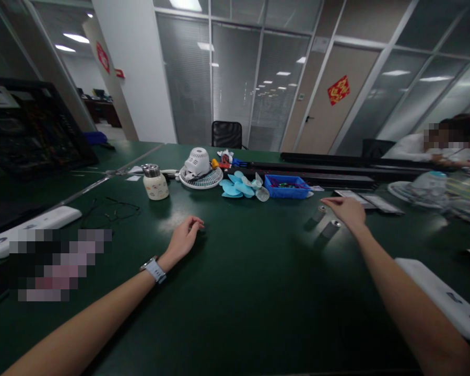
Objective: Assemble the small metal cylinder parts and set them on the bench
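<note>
My left hand (185, 236) rests on the dark green table (238, 292), its fingers curled together around a small dark thing I cannot make out. A watch sits on that wrist. My right hand (347, 210) reaches forward with fingers stretched out flat, hovering over two short grey cylinders (326, 222) that stand on the table, touching or nearly touching them. Beyond the hands lie a white fan motor housing on its round grille (199, 169), pale blue fan blades (241, 187) and a blue tray (288, 186) of small parts.
A cream cup with a metal lid (155, 183) stands at left centre. A thin black cable (113, 209) and a white power strip (31, 227) lie at left. Another white strip (442, 297) lies at right. A person sits at far right behind fan parts (426, 185).
</note>
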A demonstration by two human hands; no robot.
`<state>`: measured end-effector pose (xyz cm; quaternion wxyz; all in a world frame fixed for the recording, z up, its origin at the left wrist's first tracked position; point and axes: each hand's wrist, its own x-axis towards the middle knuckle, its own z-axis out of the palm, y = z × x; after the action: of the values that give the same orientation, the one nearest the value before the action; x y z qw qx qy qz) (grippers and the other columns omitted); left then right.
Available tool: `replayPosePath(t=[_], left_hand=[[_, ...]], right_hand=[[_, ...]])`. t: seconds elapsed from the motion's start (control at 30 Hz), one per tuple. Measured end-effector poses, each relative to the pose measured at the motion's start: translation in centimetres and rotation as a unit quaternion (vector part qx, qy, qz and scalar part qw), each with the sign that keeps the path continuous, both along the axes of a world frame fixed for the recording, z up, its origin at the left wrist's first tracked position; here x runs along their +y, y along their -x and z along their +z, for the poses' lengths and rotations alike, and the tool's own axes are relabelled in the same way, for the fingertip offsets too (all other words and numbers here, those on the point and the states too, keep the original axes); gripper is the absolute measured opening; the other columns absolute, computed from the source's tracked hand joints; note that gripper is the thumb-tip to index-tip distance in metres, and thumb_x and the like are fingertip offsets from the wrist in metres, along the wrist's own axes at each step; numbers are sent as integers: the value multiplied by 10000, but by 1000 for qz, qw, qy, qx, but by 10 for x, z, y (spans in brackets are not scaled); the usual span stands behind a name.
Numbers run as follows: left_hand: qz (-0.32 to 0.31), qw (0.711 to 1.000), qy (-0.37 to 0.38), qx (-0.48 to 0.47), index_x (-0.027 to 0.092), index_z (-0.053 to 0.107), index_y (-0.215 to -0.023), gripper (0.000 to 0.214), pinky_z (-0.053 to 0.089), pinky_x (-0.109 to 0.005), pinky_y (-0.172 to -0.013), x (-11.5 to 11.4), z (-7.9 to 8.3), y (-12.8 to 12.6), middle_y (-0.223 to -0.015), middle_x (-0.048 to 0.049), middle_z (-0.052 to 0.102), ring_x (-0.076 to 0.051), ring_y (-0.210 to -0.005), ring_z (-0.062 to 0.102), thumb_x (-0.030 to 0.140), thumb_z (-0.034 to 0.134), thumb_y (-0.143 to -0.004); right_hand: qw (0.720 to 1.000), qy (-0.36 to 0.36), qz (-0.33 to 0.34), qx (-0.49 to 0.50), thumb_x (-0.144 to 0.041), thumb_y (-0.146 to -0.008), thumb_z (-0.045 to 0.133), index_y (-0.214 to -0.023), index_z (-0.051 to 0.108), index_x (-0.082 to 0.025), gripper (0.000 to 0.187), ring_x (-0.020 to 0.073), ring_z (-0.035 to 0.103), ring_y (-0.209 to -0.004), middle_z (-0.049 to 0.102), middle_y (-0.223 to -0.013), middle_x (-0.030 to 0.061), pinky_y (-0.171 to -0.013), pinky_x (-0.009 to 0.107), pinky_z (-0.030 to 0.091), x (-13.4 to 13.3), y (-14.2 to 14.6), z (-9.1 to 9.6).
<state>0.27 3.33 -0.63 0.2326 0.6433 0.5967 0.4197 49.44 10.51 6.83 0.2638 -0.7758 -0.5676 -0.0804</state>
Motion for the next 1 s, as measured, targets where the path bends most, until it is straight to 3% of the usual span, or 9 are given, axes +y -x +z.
replayPosePath(t=[0.2, 0.37, 0.73, 0.87, 1.0], left_hand=[[6, 1000, 2, 0, 197, 575, -949, 279, 461, -346, -824, -1, 2, -1, -908, -51, 709, -208, -879, 655, 391, 392, -869], [8, 1000, 0, -4, 200, 574, -947, 280, 463, -344, -825, 0, 0, 0, -902, -49, 712, -206, -876, 660, 400, 396, -866], [5, 1000, 0, 4, 201, 576, -955, 282, 468, -336, -816, -1, 1, 0, -914, -47, 714, -206, -885, 664, 400, 393, -874], [1, 1000, 0, 9, 199, 573, -948, 283, 467, -342, -828, -2, 3, 0, -915, -50, 711, -209, -891, 660, 399, 388, -873], [1, 1000, 0, 11, 197, 574, -949, 290, 473, -348, -817, -3, 4, -1, -910, -56, 710, -214, -881, 661, 404, 387, -870]], right_hand=[[999, 48, -23, 9, -533, -790, 591, -1000, 760, -246, 394, 252, 646, -738, 724, -934, 124, -610, 318, 444, 4, -17, -18], [997, 62, -31, -13, -539, -797, 584, -1011, 752, -280, 376, 270, 654, -791, 718, -970, 122, -633, 334, 464, 13, -19, -17], [993, 106, -37, 36, -557, -734, 634, -971, 767, -257, 405, 277, 674, -797, 725, -973, 126, -635, 327, 484, 14, -23, -18], [994, 96, -10, 59, -538, -719, 644, -946, 773, -238, 398, 275, 673, -803, 732, -949, 120, -650, 327, 485, 14, -26, -19], [993, 12, 23, 118, -492, -734, 634, -1012, 752, -200, 421, 260, 664, -822, 735, -931, 112, -692, 331, 486, 0, -35, -24]])
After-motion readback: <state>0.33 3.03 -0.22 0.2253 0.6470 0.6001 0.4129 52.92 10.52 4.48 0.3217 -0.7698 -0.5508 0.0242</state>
